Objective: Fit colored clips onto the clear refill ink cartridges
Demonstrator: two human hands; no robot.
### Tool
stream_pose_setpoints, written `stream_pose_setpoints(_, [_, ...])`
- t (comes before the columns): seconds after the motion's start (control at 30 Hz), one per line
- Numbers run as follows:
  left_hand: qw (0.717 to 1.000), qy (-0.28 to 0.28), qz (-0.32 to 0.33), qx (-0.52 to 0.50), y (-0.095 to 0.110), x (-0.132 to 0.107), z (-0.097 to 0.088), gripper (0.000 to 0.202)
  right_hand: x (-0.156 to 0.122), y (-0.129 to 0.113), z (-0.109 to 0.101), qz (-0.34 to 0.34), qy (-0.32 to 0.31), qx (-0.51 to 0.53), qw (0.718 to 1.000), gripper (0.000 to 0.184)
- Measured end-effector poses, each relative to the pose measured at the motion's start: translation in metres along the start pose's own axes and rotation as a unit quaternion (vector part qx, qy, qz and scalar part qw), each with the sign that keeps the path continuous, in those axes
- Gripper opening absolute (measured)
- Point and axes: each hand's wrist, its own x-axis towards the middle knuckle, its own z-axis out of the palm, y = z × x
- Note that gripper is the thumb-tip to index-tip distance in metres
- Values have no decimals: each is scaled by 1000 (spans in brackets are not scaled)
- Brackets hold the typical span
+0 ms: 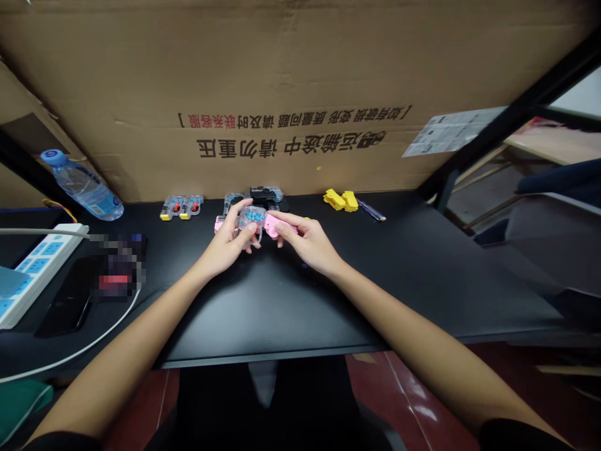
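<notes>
Above the table, my left hand (233, 239) grips a clear plastic toy part (253, 216) with blue pieces inside, fingers curled around its edges. My right hand (307, 241) pinches a pink plastic piece (277, 227) right beside the clear part. The two pieces meet or nearly meet; I cannot tell whether they are joined. Just behind my hands lie black and clear plastic parts (268, 195), partly hidden. Another pink piece (218, 223) shows by my left fingers.
Two clear parts with yellow ends (182, 207) lie left of my hands. Yellow pieces (340, 200) and a slim tool (372, 211) are to the right. A water bottle (87, 188), power strip (44, 263), phone (70, 297) and white cable occupy the left. Cardboard (300, 69) walls the back.
</notes>
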Motion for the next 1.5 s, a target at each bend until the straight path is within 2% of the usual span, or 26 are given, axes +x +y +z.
stream_pose_setpoints(0.37, [999,-8,8,30,6,-7,9,52,-2,-1,3,8,0,2,1000,54])
stream_pose_setpoints(0.67, [999,-27,1,40,6,-8,9,54,-1,2,2,16,-10,8,1000,55])
stream_pose_setpoints(0.93, [998,-18,9,58,-1,-7,9,57,-3,6,8,13,-11,15,1000,55])
stream_pose_setpoints(1.5, [999,-13,7,44,-2,-8,12,59,-7,10,16,-23,-7,-40,999,61])
